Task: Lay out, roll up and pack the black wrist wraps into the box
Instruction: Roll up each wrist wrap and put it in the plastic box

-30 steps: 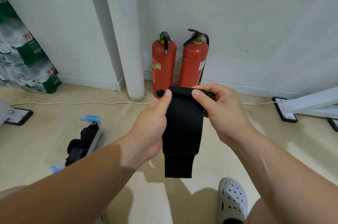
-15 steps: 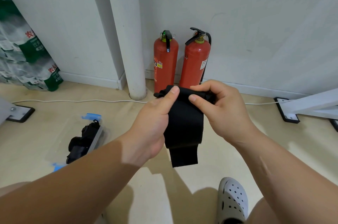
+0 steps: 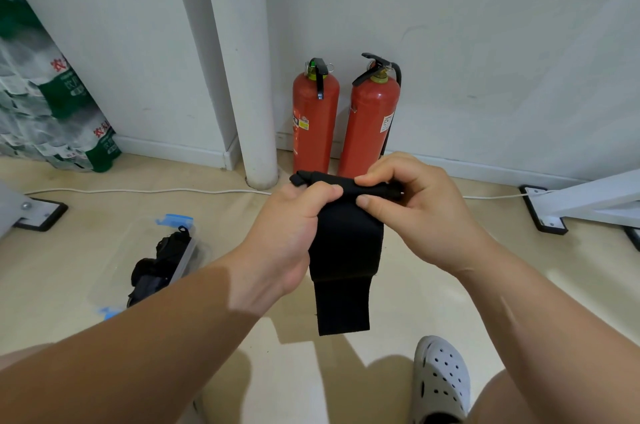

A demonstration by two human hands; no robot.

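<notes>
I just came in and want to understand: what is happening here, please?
A person holds a long black fabric wrist wrap in the air. The left hand and right hand pinch its top end, rolled into a thin tube; the rest hangs loose. On the floor a clear plastic box with blue clips holds other black items.

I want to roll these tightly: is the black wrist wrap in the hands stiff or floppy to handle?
Probably floppy: the black wrist wrap hangs limp below the left hand and right hand pinching its rolled top. Likely light, as fingertips alone carry it. The roll may unwind if released.
</notes>
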